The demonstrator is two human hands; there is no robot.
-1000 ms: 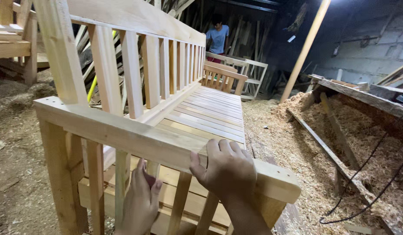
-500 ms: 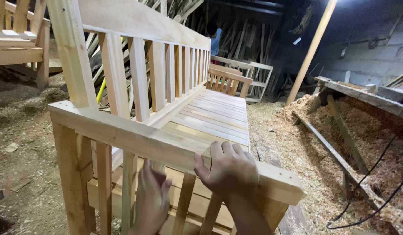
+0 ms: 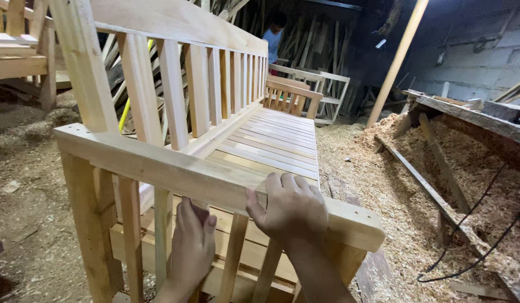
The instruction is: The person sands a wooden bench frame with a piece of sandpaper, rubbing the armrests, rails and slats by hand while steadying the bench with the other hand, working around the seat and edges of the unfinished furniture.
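Note:
A long bare-wood slatted bench (image 3: pixel 271 140) stands end-on in front of me. My right hand (image 3: pixel 291 210) lies over the top of its near armrest (image 3: pixel 159 165), fingers curled over the inner edge. My left hand (image 3: pixel 191 247) is below the armrest, wrapped around one of the upright spindles; the spindle is mostly hidden by the fingers. The bench back (image 3: pixel 176 22) rises on the left with many vertical slats.
Sawdust and shavings cover the floor (image 3: pixel 383 185). A rough plank workbench (image 3: pixel 473 118) with black cables stands at the right. More wooden frames (image 3: pixel 321 90) and a person in a blue shirt (image 3: pixel 273 39) are at the far end. Another bench (image 3: pixel 19 56) sits at the left.
The view has shifted slightly left and closer. My left hand has risen a little under the armrest; my right hand stays on the armrest.

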